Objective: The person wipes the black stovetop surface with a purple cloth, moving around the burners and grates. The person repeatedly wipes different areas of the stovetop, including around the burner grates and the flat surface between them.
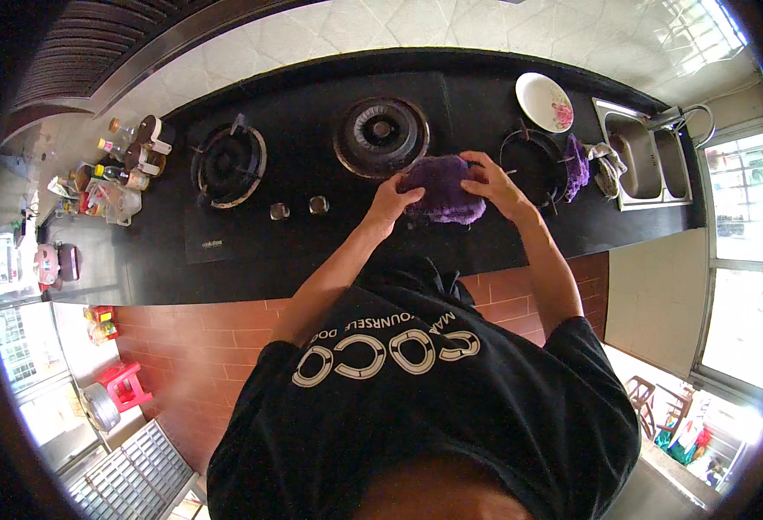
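Countertop (pixel 165 269), head view: black, runs full width, bowed by the lens; front edge just below the hands, tiled wall (pixel 451 39) behind. Open room: bare strip from the 2 knobs (pixel 319 204) L to the corner, plus a narrower strip along the front edge, R of the hands.

Around: L burner (pixel 228 165) w/ its pan support, well apart from the hands; bottles & jars (pixel 126 156) crowded at the far L end. Centre burner (pixel 383 130) just beyond L hand (pixel 394 204). In the way on the R: black ring rack (pixel 533 165), right by R hand (pixel 494 186); white floral plate (pixel 539 100) behind it; 2nd purple cloth (pixel 577 166) & greyish cloth (pixel 608 171) btwn rack and sink (pixel 637 160).

Purple cloth (pixel 444 192): btwn the hands, front-R of centre burner, overlapping its rim in view. Both hands grasp it: L fingers pinch its L side, thumb on top; R fingers curl over the far R corner, thumb at the R side. Can't tell if its underside touches the counter.
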The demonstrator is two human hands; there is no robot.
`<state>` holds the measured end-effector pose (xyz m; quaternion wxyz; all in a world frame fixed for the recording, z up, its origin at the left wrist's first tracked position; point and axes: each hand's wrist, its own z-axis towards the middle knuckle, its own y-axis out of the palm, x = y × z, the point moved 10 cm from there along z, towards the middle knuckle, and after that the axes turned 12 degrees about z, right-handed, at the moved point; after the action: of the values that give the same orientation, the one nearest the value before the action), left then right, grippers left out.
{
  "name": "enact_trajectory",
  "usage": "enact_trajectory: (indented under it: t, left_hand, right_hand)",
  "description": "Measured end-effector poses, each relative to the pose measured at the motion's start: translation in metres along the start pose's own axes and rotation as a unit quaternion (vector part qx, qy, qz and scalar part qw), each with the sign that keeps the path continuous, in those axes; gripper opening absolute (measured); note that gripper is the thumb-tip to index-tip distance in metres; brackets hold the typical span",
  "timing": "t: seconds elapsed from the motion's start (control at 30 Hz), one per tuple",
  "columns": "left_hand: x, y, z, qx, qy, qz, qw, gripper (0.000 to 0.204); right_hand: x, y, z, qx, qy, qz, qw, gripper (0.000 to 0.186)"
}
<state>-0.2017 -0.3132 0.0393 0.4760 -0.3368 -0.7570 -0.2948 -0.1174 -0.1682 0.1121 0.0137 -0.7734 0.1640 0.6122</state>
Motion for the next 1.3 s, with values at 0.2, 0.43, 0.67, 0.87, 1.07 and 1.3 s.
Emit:
enact_trajectory:
  t: [0.2, 0.43, 0.67, 0.87, 1.07, 1.3]
  left_hand:
    - [0.049, 0.037, -0.011, -0.073, 0.066, -0.006, 0.995, 0.042]
    - [0.047, -0.001, 0.003, 0.081, 0.122, 0.193, 0.97, 0.034]
    - [-0.012, -0.044, -0.02, 0.152, 0.042, 0.162, 0.974, 0.023]
    - [-0.059, -0.078, -0.071, 0.215, -0.088, 0.051, 0.971, 0.019]
    - [-0.071, -0.1, -0.091, 0.275, -0.123, 0.032, 0.953, 0.018]
    - [-0.081, -0.097, -0.099, 0.258, -0.136, 0.015, 0.956, 0.024]
  right_hand:
    - [0.016, 0.0, 0.002, -0.098, 0.081, -0.165, 0.978, 0.046]
    - [-0.063, -0.021, 0.031, -0.022, 0.024, -0.082, 0.996, 0.03]
    - [-0.105, -0.053, 0.187, 0.017, -0.158, -0.445, 0.882, 0.032]
    - [0.013, 0.01, 0.3, -0.148, -0.173, -0.5, 0.836, 0.039]
    - [0.056, -0.001, 0.271, -0.128, -0.216, -0.491, 0.834, 0.043]
    - [0.051, -0.015, 0.225, -0.092, -0.207, -0.499, 0.836, 0.047]
